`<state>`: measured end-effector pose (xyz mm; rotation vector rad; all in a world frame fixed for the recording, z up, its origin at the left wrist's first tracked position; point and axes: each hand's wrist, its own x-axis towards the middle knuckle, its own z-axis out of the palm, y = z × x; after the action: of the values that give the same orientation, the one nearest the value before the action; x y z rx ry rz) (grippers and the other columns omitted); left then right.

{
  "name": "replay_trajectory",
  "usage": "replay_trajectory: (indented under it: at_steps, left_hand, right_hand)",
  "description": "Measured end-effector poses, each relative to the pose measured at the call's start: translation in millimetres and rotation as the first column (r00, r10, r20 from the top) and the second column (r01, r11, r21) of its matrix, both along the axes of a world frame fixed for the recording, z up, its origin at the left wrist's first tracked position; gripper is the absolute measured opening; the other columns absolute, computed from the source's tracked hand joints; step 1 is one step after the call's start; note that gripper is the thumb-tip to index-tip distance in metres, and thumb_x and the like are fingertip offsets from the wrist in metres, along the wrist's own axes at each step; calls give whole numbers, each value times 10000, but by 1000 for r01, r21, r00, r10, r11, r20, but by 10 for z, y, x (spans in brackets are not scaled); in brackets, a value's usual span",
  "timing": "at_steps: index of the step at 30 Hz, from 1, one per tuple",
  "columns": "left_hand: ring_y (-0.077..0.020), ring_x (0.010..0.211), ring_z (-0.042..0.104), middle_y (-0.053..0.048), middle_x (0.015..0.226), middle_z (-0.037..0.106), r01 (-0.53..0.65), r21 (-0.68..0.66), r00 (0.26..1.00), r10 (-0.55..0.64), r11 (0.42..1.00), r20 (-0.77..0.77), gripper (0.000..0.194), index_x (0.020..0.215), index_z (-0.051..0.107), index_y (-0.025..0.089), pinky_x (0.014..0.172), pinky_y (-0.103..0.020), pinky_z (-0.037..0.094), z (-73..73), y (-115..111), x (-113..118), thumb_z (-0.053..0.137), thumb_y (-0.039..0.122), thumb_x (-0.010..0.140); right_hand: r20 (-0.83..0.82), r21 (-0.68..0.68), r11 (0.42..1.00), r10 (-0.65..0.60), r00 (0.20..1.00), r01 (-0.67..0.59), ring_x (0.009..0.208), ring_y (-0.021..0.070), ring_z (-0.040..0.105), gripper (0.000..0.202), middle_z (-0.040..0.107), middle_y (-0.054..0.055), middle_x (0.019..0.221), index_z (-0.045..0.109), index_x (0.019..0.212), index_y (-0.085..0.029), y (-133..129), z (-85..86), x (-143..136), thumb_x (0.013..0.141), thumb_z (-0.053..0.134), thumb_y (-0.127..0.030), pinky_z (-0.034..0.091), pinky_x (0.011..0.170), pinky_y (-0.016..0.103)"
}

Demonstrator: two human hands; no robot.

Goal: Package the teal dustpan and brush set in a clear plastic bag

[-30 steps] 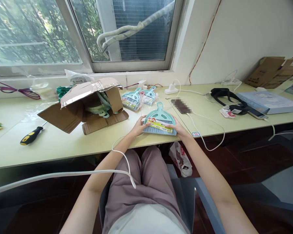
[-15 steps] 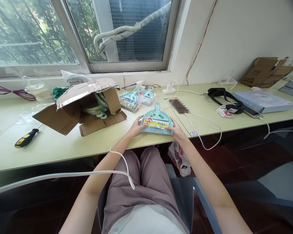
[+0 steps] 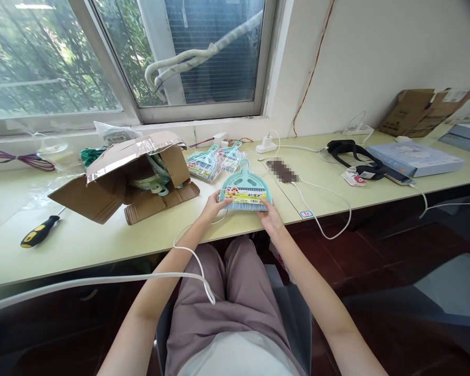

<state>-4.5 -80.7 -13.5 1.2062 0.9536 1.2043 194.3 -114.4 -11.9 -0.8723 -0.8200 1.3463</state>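
Between my hands is a mint-green mini dustpan and brush set [image 3: 246, 183] with a printed label, its handle pointing away from me. My left hand [image 3: 215, 205] grips its left edge, thumb on the front. On the lower right edge, the fingers of my right hand [image 3: 270, 215] are closed, thumb over the label's corner. Behind it, two similar packaged dustpan sets [image 3: 204, 164] lie on the table in clear wrap. To the left, an open cardboard box [image 3: 135, 151] lies on its side with more green pieces inside.
A black and yellow screwdriver [image 3: 41, 231] lies at the left of the table [image 3: 113, 245]. Rightward are a phone [image 3: 282, 171] on a white cable, a black head strap [image 3: 356, 156] and a light-blue box [image 3: 415, 157]. Another white cable [image 3: 102, 281] crosses above my left forearm.
My right hand has slid inward from the set's right side to its lower right edge, thumb now on the label. The view has shifted slightly. My left hand keeps its hold.
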Motion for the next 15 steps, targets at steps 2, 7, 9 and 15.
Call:
replay_trajectory:
  at_steps: [2, 7, 9, 15]
  left_hand:
    - [-251, 1029, 646, -118, 1146, 674, -22, 31, 1000, 21, 999, 13, 604, 1127, 605, 130, 939, -394, 498, -12, 11, -3, 823, 370, 617]
    - [-266, 1058, 637, -115, 1162, 667, -15, 95, 997, 7, 995, 75, 650, 1172, 571, 151, 937, -419, 497, -26, 21, -6, 823, 395, 625]
    - [-272, 1060, 635, -115, 1160, 667, -22, 110, 997, 14, 994, 73, 669, 1180, 561, 153, 933, -422, 496, -16, 15, 2, 830, 398, 618]
    - [-306, 1142, 585, -143, 1253, 614, 20, 105, 999, -23, 994, 28, 762, 1239, 517, 161, 958, -438, 466, 16, -50, 4, 846, 421, 602]
  right_hand:
    - [-19, 45, 999, -15, 1000, 15, 1227, 264, 544, 576, 634, 30, 1238, 554, 1214, -274, -47, 20, -77, 682, 710, -431, 572, 906, 413]
    - [-185, 81, 988, -111, 976, 128, 1215, 222, 560, 511, 661, 36, 1192, 599, 1167, -246, -122, 8, -301, 702, 728, -416, 519, 1006, 346]
    - [-256, 79, 991, -87, 963, 111, 1169, 206, 595, 506, 673, 26, 1172, 608, 1143, -251, -128, -13, -396, 673, 770, -350, 516, 1006, 330]
    - [-242, 35, 991, -115, 963, 127, 1076, 223, 651, 505, 700, 28, 1122, 616, 1108, -248, -48, -32, -461, 639, 800, -285, 575, 896, 361]
